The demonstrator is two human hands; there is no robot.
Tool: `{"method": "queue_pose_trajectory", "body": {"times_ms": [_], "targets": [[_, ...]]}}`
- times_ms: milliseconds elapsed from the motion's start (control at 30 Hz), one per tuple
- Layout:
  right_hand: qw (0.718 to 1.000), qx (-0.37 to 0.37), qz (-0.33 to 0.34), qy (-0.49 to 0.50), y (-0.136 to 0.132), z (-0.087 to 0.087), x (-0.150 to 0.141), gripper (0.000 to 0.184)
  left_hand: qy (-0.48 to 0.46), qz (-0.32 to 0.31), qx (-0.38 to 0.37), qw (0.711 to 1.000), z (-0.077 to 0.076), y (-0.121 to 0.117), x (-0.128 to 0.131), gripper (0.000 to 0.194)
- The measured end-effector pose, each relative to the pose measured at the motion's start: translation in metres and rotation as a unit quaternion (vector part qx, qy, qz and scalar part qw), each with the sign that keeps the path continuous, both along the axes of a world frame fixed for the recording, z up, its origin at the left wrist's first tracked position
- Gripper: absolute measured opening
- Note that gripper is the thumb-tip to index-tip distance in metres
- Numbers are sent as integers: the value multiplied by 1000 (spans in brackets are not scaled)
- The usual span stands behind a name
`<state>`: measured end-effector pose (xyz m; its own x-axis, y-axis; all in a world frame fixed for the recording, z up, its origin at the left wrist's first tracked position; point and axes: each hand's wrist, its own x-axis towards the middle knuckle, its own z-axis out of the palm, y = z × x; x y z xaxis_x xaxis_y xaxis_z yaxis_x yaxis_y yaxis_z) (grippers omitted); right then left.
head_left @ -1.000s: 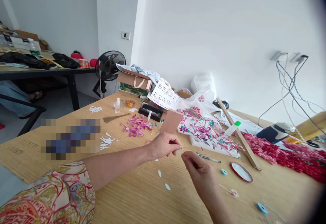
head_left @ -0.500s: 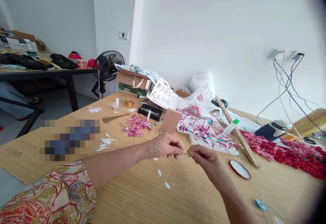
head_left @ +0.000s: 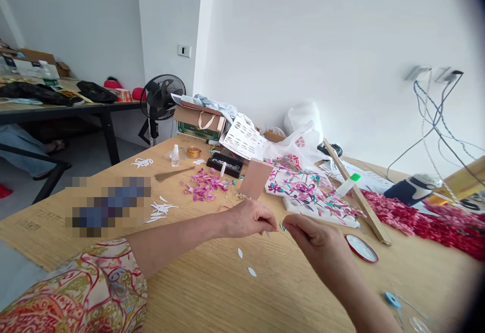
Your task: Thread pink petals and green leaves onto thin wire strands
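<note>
My left hand (head_left: 250, 218) is closed in a pinch, and a small white leaf-shaped piece (head_left: 268, 234) shows just under its fingertips. Close beside it, my right hand (head_left: 314, 237) is also pinched, with a tiny teal-edged piece (head_left: 282, 226) at its fingertips. A narrow gap separates the two hands. Any thread between them is too fine to make out. On the table below lie a white leaf-shaped cutout (head_left: 240, 253) and another white cutout (head_left: 252, 272).
Pink petals (head_left: 206, 185), white strips (head_left: 161, 210) and a black tray (head_left: 225, 164) lie beyond my left arm. Pink flower sprays (head_left: 303, 186) and a wooden bar (head_left: 356, 191) lie behind my right hand. A red-rimmed dish (head_left: 361, 248) and blue spool (head_left: 392, 300) sit at right.
My hands have drawn slightly apart, the right one moving to the right and turning its back more upward. Both remain pinched. The whole view has shifted a little.
</note>
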<state>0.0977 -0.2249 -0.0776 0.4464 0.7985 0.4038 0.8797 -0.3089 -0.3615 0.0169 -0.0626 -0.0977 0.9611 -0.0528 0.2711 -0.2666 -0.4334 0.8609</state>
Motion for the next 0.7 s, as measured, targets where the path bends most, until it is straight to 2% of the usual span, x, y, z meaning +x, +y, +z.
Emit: {"method": "queue_pose_trajectory", "body": {"times_ms": [67,133,200,300,367,467,600,700], "targets": [[997,1,21,79,0,3,9,19,48,-35,-62,996,1,0,-1,8],[983,28,35,176,2,-1,15,20,77,-42,-124,988,1,1,-1,10],[965,77,28,249,5,-12,17,22,79,-34,-172,981,-1,2,1,15],[951,122,-2,285,9,-31,11,23,57,-9,-203,977,-4,3,4,17],[957,121,-13,263,10,-40,4,24,45,12,-197,979,-5,3,5,16],[981,103,-40,157,8,-43,-9,23,42,55,-150,986,-5,1,5,15],[996,53,-65,-13,2,-29,-21,23,-16,90,-14,996,-4,-1,4,10],[997,13,-50,-55,-2,-11,-17,22,-41,41,46,997,-4,-1,2,9]]}}
